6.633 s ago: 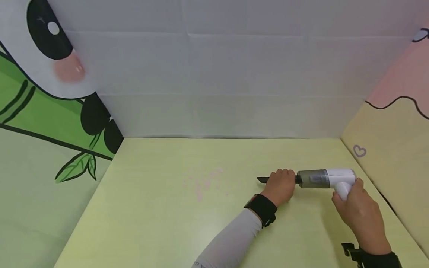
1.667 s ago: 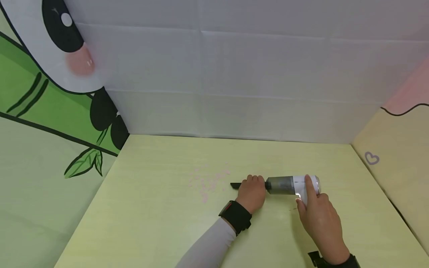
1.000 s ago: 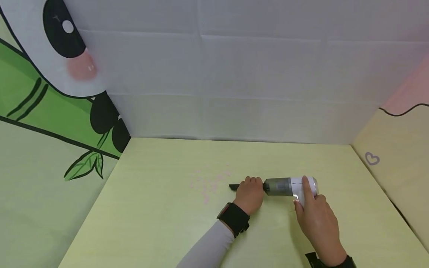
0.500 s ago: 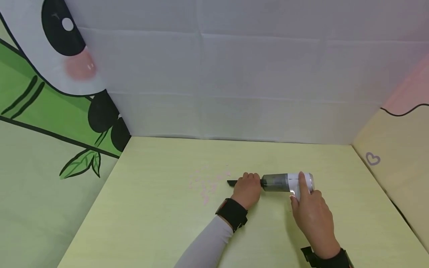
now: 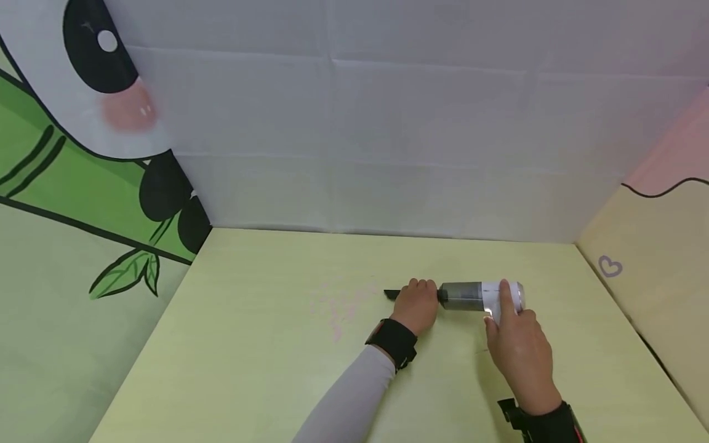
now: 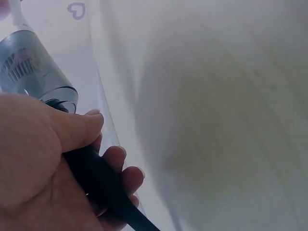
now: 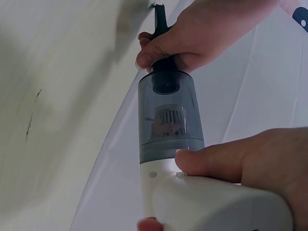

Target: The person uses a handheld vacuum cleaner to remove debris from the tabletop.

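A handheld vacuum cleaner (image 5: 492, 295) with a white body and a smoky clear dust cup (image 5: 462, 296) is held level over the table, pointing left. My left hand (image 5: 416, 306) grips its black nozzle (image 5: 391, 295), fingers curled round it in the left wrist view. At the other end my right hand (image 5: 522, 357) holds the white handle, index finger laid along the body. The right wrist view has the thumb beside a small lit spot, and pink bits (image 7: 168, 129) inside the cup. Scattered pink scraps (image 5: 344, 307) lie on the table left of the nozzle tip.
The pale yellow table (image 5: 249, 369) meets a white back wall (image 5: 388, 135). Printed panels stand at the left (image 5: 55, 344) and right (image 5: 653, 271). Dark marks (image 7: 30, 122) show on the pale surface in the right wrist view.
Over several seconds both hands have brought the vacuum cleaner left, closer to the scraps, and the right index finger has stretched along its body. In the last half second it has shifted slightly right.
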### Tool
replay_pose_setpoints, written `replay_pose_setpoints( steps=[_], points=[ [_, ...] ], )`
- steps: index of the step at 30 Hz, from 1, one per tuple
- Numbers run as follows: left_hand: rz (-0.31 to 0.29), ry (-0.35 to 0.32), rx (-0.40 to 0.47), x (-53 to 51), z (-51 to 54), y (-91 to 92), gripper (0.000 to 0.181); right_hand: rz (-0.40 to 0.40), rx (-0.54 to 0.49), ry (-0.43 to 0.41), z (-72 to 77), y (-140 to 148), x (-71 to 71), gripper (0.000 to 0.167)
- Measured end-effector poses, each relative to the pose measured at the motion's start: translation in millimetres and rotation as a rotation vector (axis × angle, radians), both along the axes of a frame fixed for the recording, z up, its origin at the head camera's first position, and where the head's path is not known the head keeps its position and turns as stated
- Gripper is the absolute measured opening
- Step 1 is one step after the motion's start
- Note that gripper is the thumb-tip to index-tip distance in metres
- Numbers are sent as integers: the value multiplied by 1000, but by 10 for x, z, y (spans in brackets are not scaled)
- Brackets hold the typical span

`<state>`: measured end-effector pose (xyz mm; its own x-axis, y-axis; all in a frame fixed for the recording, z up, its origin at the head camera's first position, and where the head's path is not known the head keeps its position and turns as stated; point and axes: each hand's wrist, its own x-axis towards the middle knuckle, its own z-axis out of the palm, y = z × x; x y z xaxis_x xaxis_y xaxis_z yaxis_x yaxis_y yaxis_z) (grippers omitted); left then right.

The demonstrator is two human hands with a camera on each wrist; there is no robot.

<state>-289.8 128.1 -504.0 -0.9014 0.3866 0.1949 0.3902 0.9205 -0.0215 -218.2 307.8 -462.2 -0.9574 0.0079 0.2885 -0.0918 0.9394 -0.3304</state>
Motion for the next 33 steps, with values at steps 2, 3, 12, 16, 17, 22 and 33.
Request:
replay_pose_setpoints(
  steps=[2, 3, 12, 16, 17, 22, 33],
  points=[
    [1, 0, -1, -32, 2, -19, 13, -4, -3, -22, 9, -22, -34, 75],
    [1, 2, -4, -45, 3, -30, 13, -4, -2, -30, 15, -33, -49, 76],
    [-38, -5, 3, 184, 52, -169, 10, -47, 9, -36, 68, -213, 268, 75],
    [-77, -38, 4, 263, 52, -162, 13, -84, 11, -27, 105, -248, 422, 74],
    [-86, -39, 2, 278, 55, -161, 13, -92, 12, -24, 109, -256, 455, 74],
    [-102, -25, -9, 249, 78, -145, 14, -106, 12, -17, 126, -263, 468, 74],
    [-93, -43, -3, 135, 85, -205, 20, -132, -4, -85, 198, -350, 377, 76]
  ],
)
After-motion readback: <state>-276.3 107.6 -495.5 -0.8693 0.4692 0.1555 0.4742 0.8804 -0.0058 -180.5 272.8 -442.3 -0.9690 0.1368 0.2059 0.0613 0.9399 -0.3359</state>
